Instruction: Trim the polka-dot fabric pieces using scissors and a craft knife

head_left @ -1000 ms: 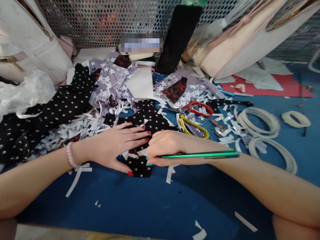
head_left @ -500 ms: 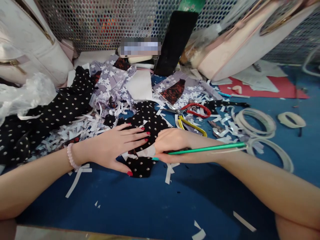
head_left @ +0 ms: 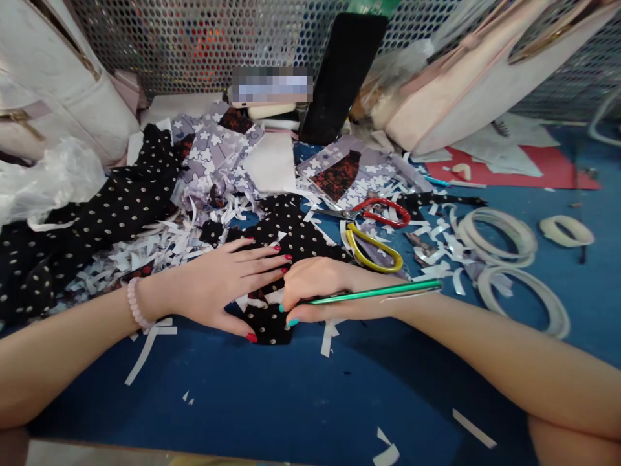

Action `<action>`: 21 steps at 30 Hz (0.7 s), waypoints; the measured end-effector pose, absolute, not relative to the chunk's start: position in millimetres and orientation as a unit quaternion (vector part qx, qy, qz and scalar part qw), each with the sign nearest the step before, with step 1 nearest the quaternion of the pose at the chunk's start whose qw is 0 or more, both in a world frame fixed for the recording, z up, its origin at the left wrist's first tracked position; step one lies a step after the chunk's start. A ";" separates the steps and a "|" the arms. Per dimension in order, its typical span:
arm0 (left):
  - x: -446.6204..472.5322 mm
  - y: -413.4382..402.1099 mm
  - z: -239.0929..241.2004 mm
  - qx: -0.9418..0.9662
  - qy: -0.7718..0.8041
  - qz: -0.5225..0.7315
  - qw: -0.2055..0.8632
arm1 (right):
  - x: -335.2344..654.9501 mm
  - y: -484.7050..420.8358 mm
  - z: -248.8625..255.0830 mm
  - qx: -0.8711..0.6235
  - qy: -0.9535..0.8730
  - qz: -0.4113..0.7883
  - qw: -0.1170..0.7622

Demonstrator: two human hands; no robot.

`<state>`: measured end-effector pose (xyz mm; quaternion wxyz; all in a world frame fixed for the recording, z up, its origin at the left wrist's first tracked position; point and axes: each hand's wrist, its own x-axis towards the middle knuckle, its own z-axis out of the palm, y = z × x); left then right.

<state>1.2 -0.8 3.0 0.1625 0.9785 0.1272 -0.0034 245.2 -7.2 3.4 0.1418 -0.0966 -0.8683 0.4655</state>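
Note:
My left hand (head_left: pixel 208 285), with red nails and a pink bead bracelet, lies flat with fingers spread on a black polka-dot cloth piece (head_left: pixel 272 327). Just right of its fingertips is my right hand (head_left: pixel 320 288), closed, its teal-tipped thumb and forefinger drawn together over the cloth. In its grip lies a slim green pen (head_left: pixel 378 291), its rear end pointing right along the forearm. The pen's front end is hidden by the fingers. Behind the right hand lie scissors with one red handle (head_left: pixel 388 212) and one yellow handle (head_left: pixel 373 249).
White paper shreds (head_left: pixel 140 249) are heaped around the cloth. Rolls of tape (head_left: pixel 497 236) lie at the right. Two pale bags (head_left: pixel 485 77) flank a black phone-like slab (head_left: pixel 344 77) against a perforated metal panel (head_left: pixel 160 45). Blue tabletop (head_left: pixel 242 401) shows in front.
My right hand has shifted left and slightly down with the green pen, closer to my left fingertips, uncovering more of the yellow handle. My left hand has stayed in place.

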 end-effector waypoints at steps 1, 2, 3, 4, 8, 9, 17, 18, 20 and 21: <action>1.2 -0.8 2.9 0.978 0.127 -0.003 0.163 | 245.6 -6.8 3.7 -0.096 -0.864 0.472 0.146; 1.1 -0.8 2.8 0.978 0.126 0.000 0.164 | 245.8 -6.4 4.1 -0.097 -0.859 0.480 0.149; 1.1 -0.7 2.6 0.978 0.125 0.003 0.165 | 246.0 -6.0 4.7 -0.101 -0.853 0.488 0.152; 1.1 -0.6 2.5 0.978 0.125 0.006 0.166 | 246.1 -5.6 5.2 -0.104 -0.847 0.497 0.155; 1.2 -0.2 3.3 0.978 0.124 0.010 0.169 | 246.5 -4.2 4.7 -0.101 -0.838 0.514 0.152; 1.2 -0.3 3.9 0.978 0.124 0.008 0.169 | 246.6 -4.0 4.1 -0.098 -0.841 0.512 0.148; 2.0 -0.9 6.0 0.978 0.129 -0.010 0.165 | 242.9 -5.6 11.8 -0.098 -0.866 0.476 0.115; 2.1 -0.8 5.7 0.978 0.128 -0.009 0.163 | 241.8 -5.6 14.0 -0.097 -0.867 0.474 0.116; 2.0 -0.7 5.1 0.979 0.126 -0.006 0.161 | 239.4 -5.0 17.7 -0.092 -0.868 0.473 0.121; 1.9 -0.6 4.8 0.979 0.124 -0.004 0.160 | 238.3 -4.3 19.3 -0.089 -0.868 0.473 0.122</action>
